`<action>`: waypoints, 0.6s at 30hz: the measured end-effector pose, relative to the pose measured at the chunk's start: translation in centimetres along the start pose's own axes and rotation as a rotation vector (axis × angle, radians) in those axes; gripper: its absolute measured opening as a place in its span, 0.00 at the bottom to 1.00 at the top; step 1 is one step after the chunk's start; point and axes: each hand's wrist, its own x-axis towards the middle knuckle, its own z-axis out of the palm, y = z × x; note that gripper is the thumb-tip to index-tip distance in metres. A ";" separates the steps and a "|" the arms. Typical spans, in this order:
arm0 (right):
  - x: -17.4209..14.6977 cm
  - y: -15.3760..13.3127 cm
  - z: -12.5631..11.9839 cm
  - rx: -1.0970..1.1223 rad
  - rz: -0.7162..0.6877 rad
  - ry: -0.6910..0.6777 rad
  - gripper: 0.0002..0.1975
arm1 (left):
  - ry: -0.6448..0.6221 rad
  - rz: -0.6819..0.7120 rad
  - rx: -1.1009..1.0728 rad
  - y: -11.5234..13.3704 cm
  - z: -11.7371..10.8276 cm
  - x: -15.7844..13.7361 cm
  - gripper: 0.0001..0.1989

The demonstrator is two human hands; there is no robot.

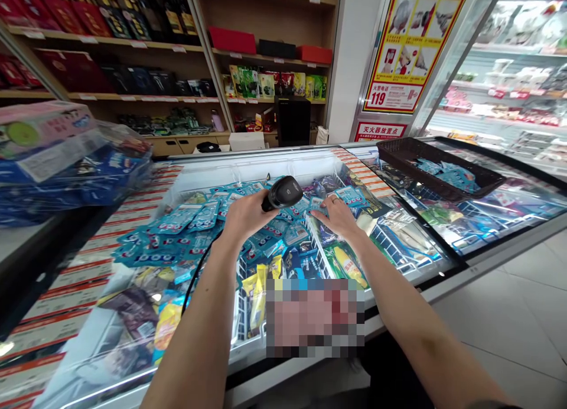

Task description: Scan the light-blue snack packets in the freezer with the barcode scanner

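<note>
My left hand (pixel 247 215) is wrapped around the handle of a black barcode scanner (pixel 287 192), whose head points to the right above the freezer. A dark cord (pixel 197 274) hangs down beside my left forearm. My right hand (pixel 337 217), with a ring on one finger, reaches over blue packets (pixel 351 196). Its thumb and fingers are apart, with the fingertips at the packets; whether they press on one is hard to see. More blue packets (pixel 170 243) lie in a heap on the glass freezer top, to the left and beneath the scanner.
Chest freezers (pixel 398 299) with wire baskets and bagged goods stretch to the right. A brown plastic tray (pixel 487 187) holds more blue packets. Plastic-wrapped boxes (pixel 66 155) stand at left. Shelves (pixel 266 57) line the back. A pixelated patch covers part of the front edge.
</note>
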 end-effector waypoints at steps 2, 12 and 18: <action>-0.1 0.2 0.1 0.023 0.007 -0.024 0.24 | -0.009 0.013 0.015 0.2 -0.1 0.0 0.21; 0.0 1.0 0.7 -0.010 0.144 -0.010 0.34 | -0.050 0.031 -0.033 0.3 -0.4 -0.1 0.22; 0.7 1.8 1.2 0.360 0.272 0.147 0.29 | -0.067 0.080 -0.004 0.2 -0.2 0.0 0.19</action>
